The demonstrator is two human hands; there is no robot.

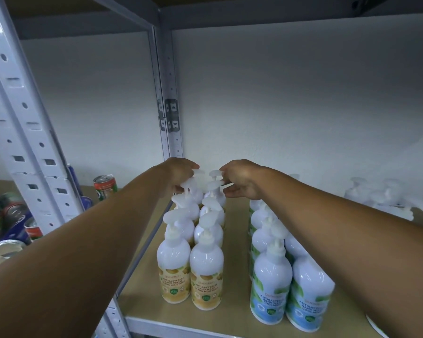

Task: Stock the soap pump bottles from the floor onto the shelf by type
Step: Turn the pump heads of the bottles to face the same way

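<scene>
Soap pump bottles (206, 272) stand in sorted blocks on the tan shelf board (235, 296). Nearest, at 6 o'clock, two yellow-labelled Ultra Moisture bottles (174, 267) head a double row that runs straight away from the camera, and at 5 o'clock, beyond a strip of bare board, green-and-blue Cool Mint bottles (271, 284) form a second double row. The left forearm (83, 252) comes in from 7 o'clock and the right forearm (352, 228) from 4 o'clock, both reaching over these rows to the far end of the yellow block. There the left hand (178, 174) is curled down over the left-row pump head (189, 184), fingers above it and thumb below. The right hand (242, 179) pinches the right-row pump head (216, 183) between half-closed fingers and thumb. Whether these heads belong to the last bottles or the next-to-last I cannot tell. The two hands are near each other, with only white pump heads between them. At 9 o'clock, past a perforated white upright (29, 132), pull-tab cans (105, 185) stand and lie on the neighbouring shelf. At 3 o'clock more white pump bottles show as a blurred cluster (386, 196). At 12 o'clock, farthest back, a grey corner post (170, 93) rises against the white wall (279, 93).
</scene>
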